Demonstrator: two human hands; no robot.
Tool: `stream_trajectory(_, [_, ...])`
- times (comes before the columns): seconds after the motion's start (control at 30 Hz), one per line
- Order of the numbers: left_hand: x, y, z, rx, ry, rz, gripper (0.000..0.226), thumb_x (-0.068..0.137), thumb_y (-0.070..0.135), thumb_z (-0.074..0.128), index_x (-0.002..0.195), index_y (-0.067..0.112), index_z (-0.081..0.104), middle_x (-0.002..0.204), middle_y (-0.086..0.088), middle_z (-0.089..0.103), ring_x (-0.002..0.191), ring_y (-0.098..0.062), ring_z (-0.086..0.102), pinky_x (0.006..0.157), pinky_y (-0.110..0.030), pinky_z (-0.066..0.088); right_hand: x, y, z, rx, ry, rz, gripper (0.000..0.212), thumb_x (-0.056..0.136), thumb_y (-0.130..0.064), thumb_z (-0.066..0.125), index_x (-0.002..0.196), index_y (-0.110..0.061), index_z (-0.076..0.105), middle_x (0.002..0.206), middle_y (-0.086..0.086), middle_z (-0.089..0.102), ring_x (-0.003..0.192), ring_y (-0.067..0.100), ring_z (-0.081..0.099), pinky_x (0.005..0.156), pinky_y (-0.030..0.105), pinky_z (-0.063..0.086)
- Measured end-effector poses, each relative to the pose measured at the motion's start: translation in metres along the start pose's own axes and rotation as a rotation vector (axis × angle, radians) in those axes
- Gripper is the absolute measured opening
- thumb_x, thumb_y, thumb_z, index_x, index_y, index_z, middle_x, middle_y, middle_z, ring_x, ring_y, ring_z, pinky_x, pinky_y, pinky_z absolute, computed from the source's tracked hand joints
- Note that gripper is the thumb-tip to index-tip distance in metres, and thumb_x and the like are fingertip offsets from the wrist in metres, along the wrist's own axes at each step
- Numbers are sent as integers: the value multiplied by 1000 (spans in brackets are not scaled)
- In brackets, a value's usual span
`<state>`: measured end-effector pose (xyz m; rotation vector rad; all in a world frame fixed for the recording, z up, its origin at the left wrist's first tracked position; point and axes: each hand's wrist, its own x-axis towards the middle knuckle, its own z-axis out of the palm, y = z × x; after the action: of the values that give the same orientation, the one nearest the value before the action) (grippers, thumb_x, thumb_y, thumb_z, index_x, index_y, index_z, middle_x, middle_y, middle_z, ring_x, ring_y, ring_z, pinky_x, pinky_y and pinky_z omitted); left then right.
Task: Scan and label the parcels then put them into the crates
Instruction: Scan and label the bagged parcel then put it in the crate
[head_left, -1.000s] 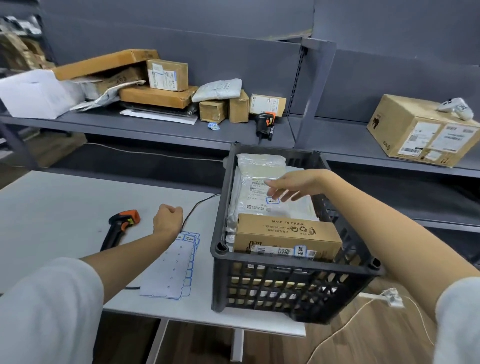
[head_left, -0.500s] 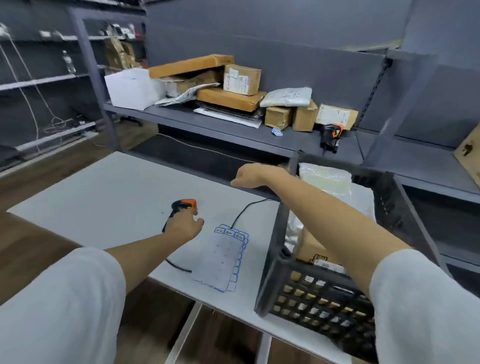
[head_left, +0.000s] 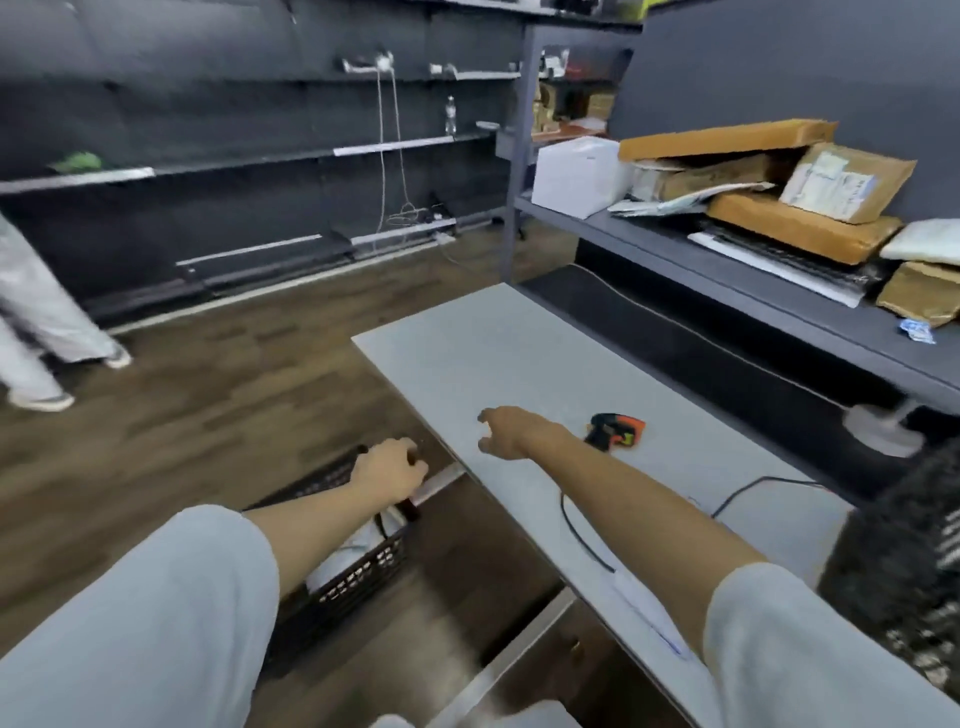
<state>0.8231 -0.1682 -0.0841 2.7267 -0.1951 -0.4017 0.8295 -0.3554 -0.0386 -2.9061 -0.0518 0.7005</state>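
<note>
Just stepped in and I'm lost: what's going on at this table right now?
A person is sorting parcels. Their left hand grips the rim of a black plastic crate on the floor beside the grey table; something white lies inside it. Their right hand hovers over the table, fingers loosely curled, holding nothing. The orange-and-black handheld scanner lies on the table just beyond it, and brown cardboard parcels wait on the grey shelf.

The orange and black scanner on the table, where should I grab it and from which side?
Take the scanner by its black handle, the end that points toward you, beside your right forearm. It lies flat on its side on the table, orange head away from you, so come down from above with the right hand and curl round the handle. Its cable trails toward you, so lift gently.
</note>
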Motion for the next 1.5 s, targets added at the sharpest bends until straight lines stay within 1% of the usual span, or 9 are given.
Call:
stream_trajectory(0.2, [-15, -94, -4, -16, -17, -187, 43, 91, 36, 47, 131, 21, 52, 132, -7, 56, 119, -28, 53, 95, -34, 43, 37, -92, 54, -125, -43, -185, 54, 95, -32, 47, 144, -14, 33, 140, 13, 43, 127, 32, 45, 101, 43, 41])
stream_trajectory(0.5, [-21, -147, 16, -102, -92, -383, 50, 93, 38, 45, 140, 22, 42, 138, -5, 51, 126, -26, 48, 103, -34, 40, 89, -149, 88, -194, -171, -289, 50, 97, -31, 42, 143, -14, 34, 141, 11, 42, 127, 32, 44, 101, 43, 39])
stream_trajectory(0.7, [11, -173, 14, -205, -125, -476, 49, 93, 36, 45, 140, 23, 43, 139, -4, 51, 126, -24, 48, 103, -32, 40, 146, -165, 94, -270, -261, -368, 55, 96, -34, 44, 146, -15, 30, 143, 11, 40, 128, 31, 44, 98, 42, 39])
stream_trajectory(0.87, [64, -194, 10, -165, -175, -556, 51, 94, 38, 44, 141, 19, 41, 142, -6, 48, 129, -25, 46, 106, -32, 39, 209, -173, 97, -278, -324, -425, 54, 96, -36, 45, 144, -14, 33, 147, 11, 39, 132, 32, 41, 104, 42, 37])
stream_trajectory(1.07, [122, -204, 20, -171, -253, -633, 51, 95, 37, 44, 144, 23, 36, 143, -7, 45, 129, -25, 46, 105, -33, 38, 279, -163, 110, -299, -446, -423, 55, 97, -35, 40, 147, -15, 27, 152, 10, 32, 144, 33, 19, 115, 47, 20])
stream_trajectory(1.17, [140, -206, 24, -200, -265, -673, 51, 95, 35, 45, 143, 21, 38, 142, -7, 45, 129, -25, 45, 106, -33, 37, 307, -158, 114, -310, -498, -416, 52, 97, -29, 43, 145, -13, 31, 151, 12, 33, 139, 32, 31, 112, 42, 26])
stream_trajectory(1.27, [149, -208, 25, -238, -243, -690, 48, 94, 32, 47, 140, 19, 42, 139, -8, 48, 127, -26, 46, 105, -34, 38, 322, -154, 118, -348, -510, -401, 51, 97, -28, 43, 145, -12, 33, 155, 14, 25, 138, 32, 33, 116, 44, 17])
stream_trajectory(1.4, [162, -216, 29, -259, -213, -710, 47, 92, 29, 48, 137, 18, 45, 139, -7, 48, 128, -26, 45, 106, -33, 35, 341, -154, 125, -325, -535, -371, 50, 95, -24, 45, 142, -13, 35, 151, 11, 33, 133, 30, 39, 106, 42, 33])
stream_trajectory(1.5, [169, -225, 37, -257, -207, -689, 47, 91, 28, 49, 137, 17, 46, 141, -6, 47, 131, -22, 41, 108, -30, 31, 354, -153, 136, -306, -574, -335, 53, 93, -23, 46, 144, -15, 32, 151, 8, 31, 134, 28, 38, 105, 40, 33])
